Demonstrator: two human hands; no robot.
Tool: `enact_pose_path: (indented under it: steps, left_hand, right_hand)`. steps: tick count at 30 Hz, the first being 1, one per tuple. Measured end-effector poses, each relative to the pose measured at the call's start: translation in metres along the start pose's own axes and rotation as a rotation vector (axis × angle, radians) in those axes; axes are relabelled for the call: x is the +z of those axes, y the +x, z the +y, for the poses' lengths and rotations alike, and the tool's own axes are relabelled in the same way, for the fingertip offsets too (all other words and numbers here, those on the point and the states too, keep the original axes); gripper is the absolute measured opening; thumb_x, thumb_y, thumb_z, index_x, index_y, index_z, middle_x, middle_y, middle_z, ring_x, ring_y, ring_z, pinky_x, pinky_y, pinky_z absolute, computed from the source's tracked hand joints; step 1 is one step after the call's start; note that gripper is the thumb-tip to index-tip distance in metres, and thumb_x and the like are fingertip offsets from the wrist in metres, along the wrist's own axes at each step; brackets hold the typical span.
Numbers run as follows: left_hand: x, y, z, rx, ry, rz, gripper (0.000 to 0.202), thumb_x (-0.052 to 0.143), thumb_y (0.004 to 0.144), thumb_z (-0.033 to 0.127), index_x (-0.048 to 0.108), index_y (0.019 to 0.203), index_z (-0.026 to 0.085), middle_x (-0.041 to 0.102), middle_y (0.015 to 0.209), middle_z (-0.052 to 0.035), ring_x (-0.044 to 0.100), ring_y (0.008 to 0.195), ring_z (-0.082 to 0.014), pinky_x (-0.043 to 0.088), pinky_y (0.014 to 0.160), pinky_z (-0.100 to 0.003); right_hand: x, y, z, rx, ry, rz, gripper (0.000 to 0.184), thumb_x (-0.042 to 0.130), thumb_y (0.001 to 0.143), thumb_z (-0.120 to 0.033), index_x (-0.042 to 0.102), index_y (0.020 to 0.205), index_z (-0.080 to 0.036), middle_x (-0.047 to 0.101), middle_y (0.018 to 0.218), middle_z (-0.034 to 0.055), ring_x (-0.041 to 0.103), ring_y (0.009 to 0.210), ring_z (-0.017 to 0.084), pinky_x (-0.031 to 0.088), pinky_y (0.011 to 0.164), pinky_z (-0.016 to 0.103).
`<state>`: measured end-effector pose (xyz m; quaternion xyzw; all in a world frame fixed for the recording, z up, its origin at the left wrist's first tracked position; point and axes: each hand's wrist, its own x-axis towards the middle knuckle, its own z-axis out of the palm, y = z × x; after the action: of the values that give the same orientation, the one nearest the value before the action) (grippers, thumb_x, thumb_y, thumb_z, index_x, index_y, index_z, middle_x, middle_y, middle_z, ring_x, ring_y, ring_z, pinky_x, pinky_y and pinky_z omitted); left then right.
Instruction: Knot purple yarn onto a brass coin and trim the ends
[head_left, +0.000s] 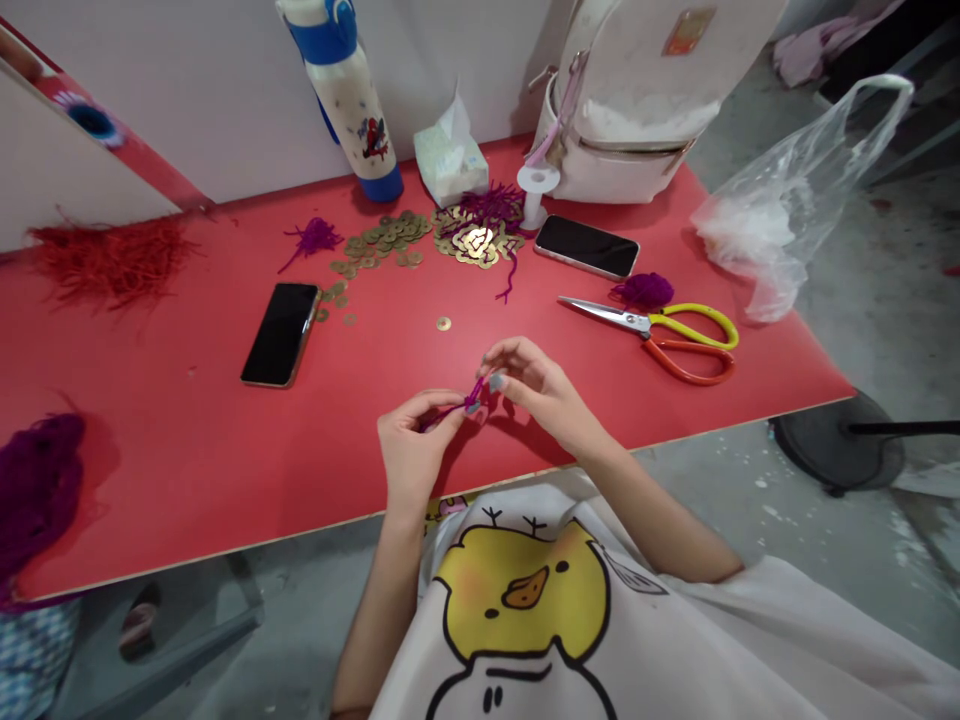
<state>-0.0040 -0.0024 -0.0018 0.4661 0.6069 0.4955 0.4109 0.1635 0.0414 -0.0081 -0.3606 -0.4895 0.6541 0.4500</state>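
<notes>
Over the front part of the red table, my left hand (425, 428) pinches a purple cord (471, 402) between thumb and fingertips. The cord looks looped or knotted where it comes out of the pinch. My right hand (531, 385) is at the cord's upper end, thumb and index finger close around it, other fingers curled. A single brass coin with a hole (444, 324) lies just beyond my hands. Farther back are a spread of brass coins (390, 238) and a shinier coin pile (480, 243), with cut purple cords (491, 205) on top of it.
Scissors with yellow and orange handles (649, 325) lie to the right, near a purple yarn ball (646, 290) and a phone (587, 246). Another phone (281, 335) is at left. A bottle (349, 100), tissue pack (451, 165), white spool (536, 195) and backpack (637, 110) stand behind.
</notes>
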Motion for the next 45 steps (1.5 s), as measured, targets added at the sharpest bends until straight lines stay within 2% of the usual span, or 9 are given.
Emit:
enact_pose_path:
  steps: [4,9,13,20,24,27,31,38,45]
  left_hand:
    - [0.0,-0.001,0.002,0.044,0.061,-0.023,0.005,0.073,0.073,0.019,0.078,0.075,0.022,0.077,0.079,-0.0045,0.072,0.075,-0.0179,0.059,0.069,-0.028]
    - [0.0,-0.002,0.003,0.063,0.063,-0.029,0.005,0.074,0.074,0.02,0.078,0.076,0.022,0.077,0.08,-0.0046,0.073,0.077,-0.0182,0.06,0.072,-0.029]
    - [0.001,-0.002,0.002,0.081,0.067,-0.029,0.006,0.074,0.075,0.019,0.078,0.075,0.023,0.077,0.079,-0.0037,0.072,0.076,-0.0172,0.059,0.07,-0.027]
    - [0.002,-0.002,0.004,0.039,0.065,-0.036,0.004,0.076,0.072,0.02,0.078,0.075,0.022,0.077,0.078,-0.0039,0.073,0.074,-0.0173,0.059,0.067,-0.026]
    - [0.001,-0.001,0.002,0.002,0.031,-0.014,0.004,0.076,0.071,0.019,0.078,0.075,0.021,0.077,0.077,-0.0042,0.073,0.072,-0.0173,0.06,0.067,-0.027]
    - [0.0,0.001,0.001,-0.016,-0.005,0.042,0.004,0.076,0.07,0.019,0.078,0.073,0.02,0.077,0.075,-0.0047,0.072,0.069,-0.0172,0.059,0.064,-0.026]
    - [0.002,0.003,0.001,-0.041,-0.077,0.098,0.006,0.077,0.065,0.018,0.078,0.071,0.02,0.077,0.074,-0.0045,0.072,0.07,-0.0167,0.058,0.064,-0.025]
    - [0.007,0.0,0.009,-0.128,-0.199,0.102,0.009,0.079,0.059,0.02,0.077,0.068,0.019,0.075,0.069,-0.005,0.068,0.06,-0.0152,0.054,0.052,-0.023]
    - [0.005,-0.004,0.009,-0.096,-0.19,0.072,0.007,0.078,0.062,0.018,0.077,0.069,0.02,0.074,0.065,-0.0032,0.066,0.055,-0.0134,0.053,0.05,-0.022]
  right_hand:
    - [0.003,-0.002,-0.005,-0.019,-0.068,-0.073,0.028,0.069,0.087,-0.038,0.057,0.107,-0.023,0.063,0.089,0.0019,0.06,0.08,0.014,0.05,0.069,0.027]
    - [0.003,-0.001,-0.01,-0.06,-0.202,-0.08,0.016,0.064,0.091,-0.035,0.065,0.096,-0.02,0.065,0.089,0.0026,0.06,0.076,0.013,0.049,0.068,0.027]
    - [0.003,-0.001,-0.01,-0.089,-0.333,-0.055,0.014,0.071,0.085,-0.028,0.062,0.093,-0.02,0.063,0.083,-0.0004,0.055,0.066,0.01,0.043,0.059,0.024]
    - [-0.001,0.002,-0.007,-0.038,-0.014,-0.115,0.02,0.068,0.087,-0.037,0.059,0.095,-0.021,0.061,0.09,0.0015,0.055,0.071,0.011,0.047,0.064,0.024]
    - [-0.003,0.002,-0.001,-0.02,0.048,0.014,0.022,0.066,0.088,-0.039,0.057,0.101,-0.024,0.059,0.095,0.0013,0.053,0.069,0.011,0.046,0.062,0.024]
    - [-0.002,-0.003,0.003,-0.109,-0.135,0.105,0.02,0.064,0.091,-0.035,0.058,0.107,-0.024,0.06,0.11,0.0051,0.059,0.083,0.013,0.049,0.072,0.027]
    - [0.001,-0.01,0.007,-0.188,-0.418,-0.031,0.005,0.067,0.09,-0.026,0.069,0.091,-0.021,0.064,0.107,0.0069,0.062,0.098,0.018,0.048,0.08,0.031]
    - [0.006,-0.01,0.011,-0.234,-0.576,-0.155,0.009,0.064,0.091,-0.016,0.066,0.083,-0.019,0.063,0.095,0.0045,0.061,0.089,0.017,0.048,0.081,0.031]
    - [0.0,-0.009,0.007,-0.19,-0.837,-0.126,0.01,0.061,0.092,-0.015,0.07,0.09,-0.018,0.066,0.102,0.0079,0.06,0.097,0.021,0.047,0.083,0.035]
